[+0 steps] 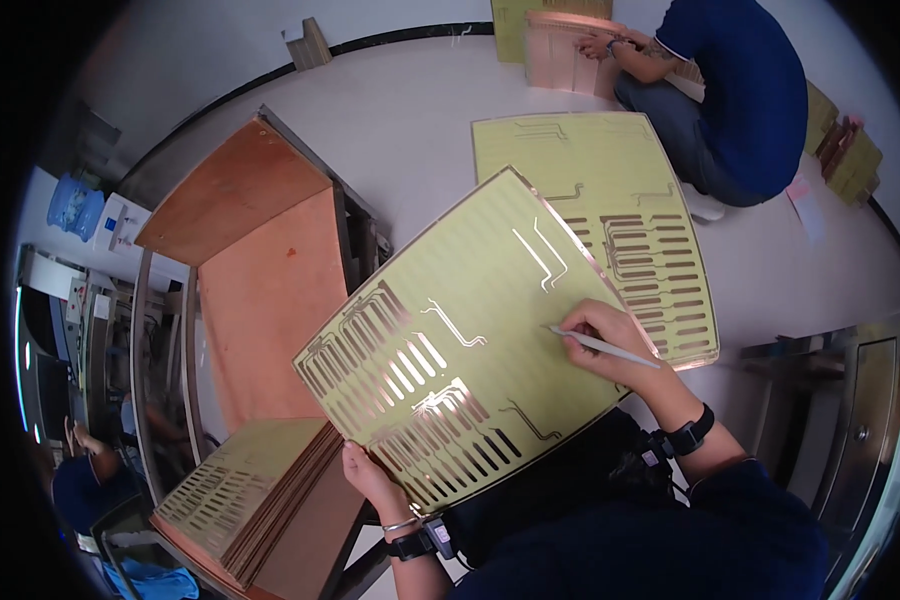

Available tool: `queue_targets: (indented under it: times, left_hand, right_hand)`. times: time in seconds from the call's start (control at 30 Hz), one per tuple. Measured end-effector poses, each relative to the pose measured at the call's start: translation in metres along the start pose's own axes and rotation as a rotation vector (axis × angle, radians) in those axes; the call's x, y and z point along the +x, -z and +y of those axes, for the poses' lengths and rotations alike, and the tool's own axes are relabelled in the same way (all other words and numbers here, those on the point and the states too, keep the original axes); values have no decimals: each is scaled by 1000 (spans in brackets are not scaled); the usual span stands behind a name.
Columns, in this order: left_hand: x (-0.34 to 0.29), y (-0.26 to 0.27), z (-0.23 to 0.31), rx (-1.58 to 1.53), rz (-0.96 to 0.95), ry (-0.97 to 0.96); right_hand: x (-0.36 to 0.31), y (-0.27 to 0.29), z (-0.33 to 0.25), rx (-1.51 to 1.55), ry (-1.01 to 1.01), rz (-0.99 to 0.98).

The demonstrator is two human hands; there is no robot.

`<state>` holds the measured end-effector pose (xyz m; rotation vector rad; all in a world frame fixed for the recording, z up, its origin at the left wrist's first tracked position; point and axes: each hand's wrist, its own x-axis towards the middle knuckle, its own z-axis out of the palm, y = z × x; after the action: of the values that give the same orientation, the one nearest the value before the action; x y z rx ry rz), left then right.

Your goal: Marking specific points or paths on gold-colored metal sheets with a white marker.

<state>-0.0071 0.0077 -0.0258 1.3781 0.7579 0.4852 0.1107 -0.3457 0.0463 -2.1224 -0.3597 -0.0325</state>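
A large yellow-green panel point(490, 260) with copper edges and copper trace patterns lies tilted in front of me, over my lap. My left hand point(373, 480) grips its lower left edge, fingers mostly under the panel. Over the right part of the panel, my right hand point(602, 335) is closed around a slim white pen-shaped tool point(615, 350). The tool's thin tip points left, at or just above a plain part of the surface; whether it touches, I cannot tell. Beyond this panel is a second, similar panel point(560, 160), partly covered by the first.
To the left stands a metal-framed cart with a copper-coloured bed point(275, 310), bearing a stack of similar panels point(255, 455). A co-worker point(735, 100) crouches at the far right, hands on a copper sheet point(565, 65). A metal cabinet point(862, 420) is at my right.
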Motion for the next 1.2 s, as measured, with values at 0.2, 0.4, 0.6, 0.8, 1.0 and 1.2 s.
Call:
queue_targets:
  times: [0.2,0.4,0.6,0.8,1.0,1.2]
  left_hand:
    - [4,-5,-8,106,50,-75]
    - [2,-10,-5,166,54,-103]
    - [-3,-15,-1,210,67,-121]
    - [-2,-11,-2,209,49,-122]
    - [-3,-15,2,152,36,-87]
    - [0,-10,0,28,5,-51]
  right_hand:
    - [1,-7,7,30,120,112]
    - [-1,-14,15,25,155,188]
    - [1,-17,18,64,217,272]
    - [2,-19,18,52,228,248]
    - [-4,-13,21,91,63,390]
    - [-10,8,29,260,-102,494]
